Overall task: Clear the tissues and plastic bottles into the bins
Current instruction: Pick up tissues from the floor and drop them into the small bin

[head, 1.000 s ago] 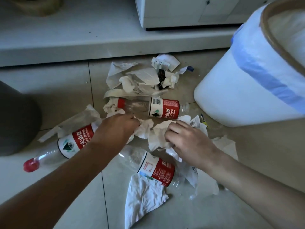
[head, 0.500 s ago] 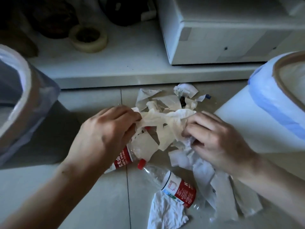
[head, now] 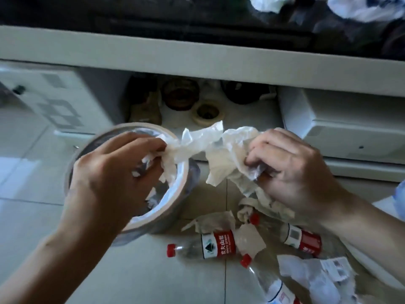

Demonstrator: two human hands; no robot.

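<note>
While both hands are raised above the floor (head: 54,194), they share one crumpled bunch of tissues (head: 210,150) stretched between them. The left hand (head: 116,172) is curled closed on the bunch's left end, directly over the open mouth of the grey bin (head: 175,202), whose clear liner folds over its rim. The right hand (head: 293,170) is also clenched, pinching the right end of the bunch together with a bit of clear plastic; that end hangs beside the bin, not over it.

On the floor below the right hand lie more tissues (head: 214,220), some crumpled and some flat, mixed with three plastic bottles. One bottle (head: 203,244) with a red cap and red-and-white label lies on its side just right of the bin's base. A second bottle (head: 293,235) lies farther right, partly under the right wrist. A third bottle (head: 267,281) runs off the bottom edge. A sliver of a white bin (head: 401,194) with a blue band shows at the right edge. Behind the bin, a low shelf (head: 197,55) holds dark, blurred items.
</note>
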